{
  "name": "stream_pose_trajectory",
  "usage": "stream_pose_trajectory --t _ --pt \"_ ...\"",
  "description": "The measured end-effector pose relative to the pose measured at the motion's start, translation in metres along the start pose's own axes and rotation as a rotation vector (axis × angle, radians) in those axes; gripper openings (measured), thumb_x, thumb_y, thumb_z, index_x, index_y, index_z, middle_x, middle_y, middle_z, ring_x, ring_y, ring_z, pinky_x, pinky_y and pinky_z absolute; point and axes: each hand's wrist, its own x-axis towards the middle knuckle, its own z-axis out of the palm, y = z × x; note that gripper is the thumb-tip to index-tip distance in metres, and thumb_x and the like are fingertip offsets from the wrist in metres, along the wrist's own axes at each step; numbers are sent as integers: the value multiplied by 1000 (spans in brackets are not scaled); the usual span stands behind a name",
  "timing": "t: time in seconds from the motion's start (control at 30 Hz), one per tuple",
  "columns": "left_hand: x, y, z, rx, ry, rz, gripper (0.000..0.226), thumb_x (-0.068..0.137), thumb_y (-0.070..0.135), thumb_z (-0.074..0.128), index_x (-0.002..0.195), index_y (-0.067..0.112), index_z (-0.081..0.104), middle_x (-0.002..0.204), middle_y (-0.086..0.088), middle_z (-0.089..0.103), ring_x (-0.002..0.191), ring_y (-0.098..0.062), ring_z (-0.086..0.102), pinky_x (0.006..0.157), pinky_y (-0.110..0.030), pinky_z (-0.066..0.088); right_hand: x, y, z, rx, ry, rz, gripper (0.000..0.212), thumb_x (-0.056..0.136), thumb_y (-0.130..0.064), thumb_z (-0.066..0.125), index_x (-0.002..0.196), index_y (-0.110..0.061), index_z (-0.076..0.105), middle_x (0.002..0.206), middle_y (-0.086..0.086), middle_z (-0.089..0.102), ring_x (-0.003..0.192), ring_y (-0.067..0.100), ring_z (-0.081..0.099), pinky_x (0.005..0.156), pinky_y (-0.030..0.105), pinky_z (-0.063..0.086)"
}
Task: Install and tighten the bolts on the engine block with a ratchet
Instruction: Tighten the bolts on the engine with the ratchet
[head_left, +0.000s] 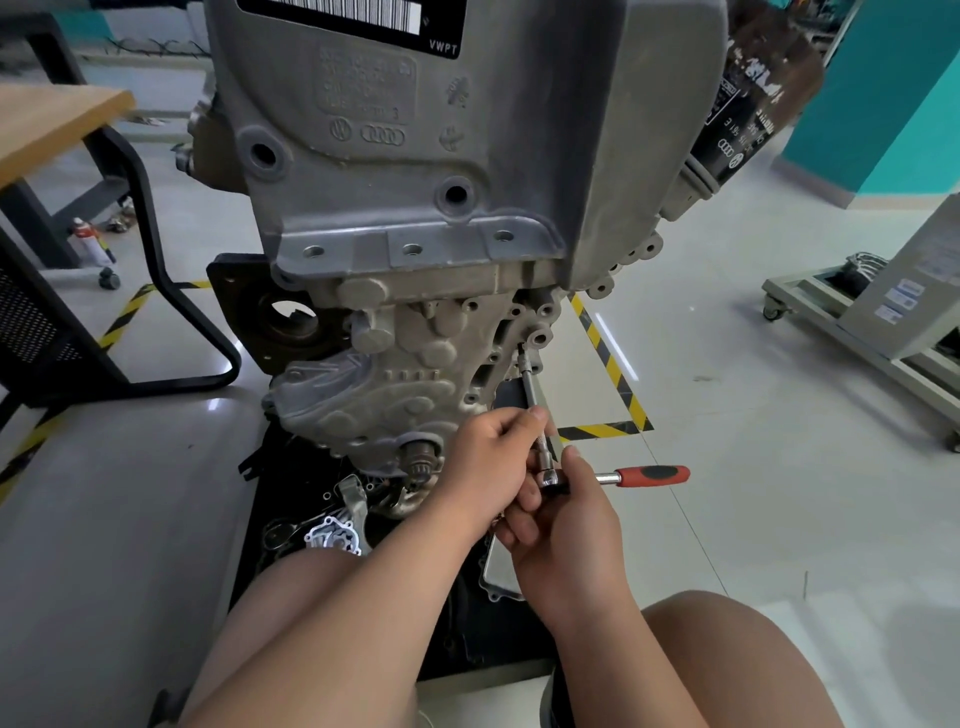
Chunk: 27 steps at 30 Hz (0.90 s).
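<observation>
Head view: my left hand (483, 462) pinches the extension bar (531, 387) to keep it square (socket (522, 358) against the engine block's (415, 332) right edge), while my right hand (566, 535) grips the ratchet (644, 475) head.

— From where does the head view look?
— From the person's head, facing forward and down. Both forearms enter at the bottom edge.
— How near?
— Close. The engine block (415, 218) fills the upper middle and is cropped by the top edge. The left hand (483, 462) and right hand (566, 530) meet just below centre, at the ratchet (654, 475) and its extension bar (530, 384).
— And the sides?
— The lens is wide. It takes in a wooden tabletop (52, 119) at far left, a wheeled stand (810, 306) at far right, and striped floor tape (613, 364) just right of the block.
</observation>
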Motion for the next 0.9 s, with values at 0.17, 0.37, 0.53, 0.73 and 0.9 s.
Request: stream_pose_trajectory --t 0.17,0.37,0.53,0.73,0.9 --pt "-2 3 1 -8 -21 -22 31 97 34 50 85 10 65 41 4 47 27 -11 44 32 -11 32 0 2 -1 18 -1 4 37 101 -37 37 84 -12 58 54 1 36 39 13 26 43 28 31" --pt "0 4 -2 8 -62 -28 30 97 36 50 86 13 66 49 -4 55 29 -13 47 31 -14 33 3 3 -3 -4 45 -19 37 102 -37 36 82 -12 56 53 1 37 40 13 26 42 28 31" --pt "5 0 -1 50 -66 17 30 96 35 49 77 21 69 46 1 46 40 -20 42 41 -20 36 4 5 -6 -482 253 -247 37 99 -37 40 75 -14 57 52 0 48 42 15 41 45 30 37" --pt "8 1 -2 60 -89 45 33 94 36 47 71 27 69 54 -3 43 45 -15 40 45 -21 33 5 12 -8 -727 268 -450 24 98 -37 43 92 -21 61 60 -14 56 55 6 51 58 32 40" --pt "7 1 1 29 -69 27 31 88 44 45 70 28 66 91 -31 66 69 -28 56 50 -27 37 3 14 -1 -732 265 -403 23 98 -39 45 96 -24 63 76 -6 64 74 16 61 70 38 47"
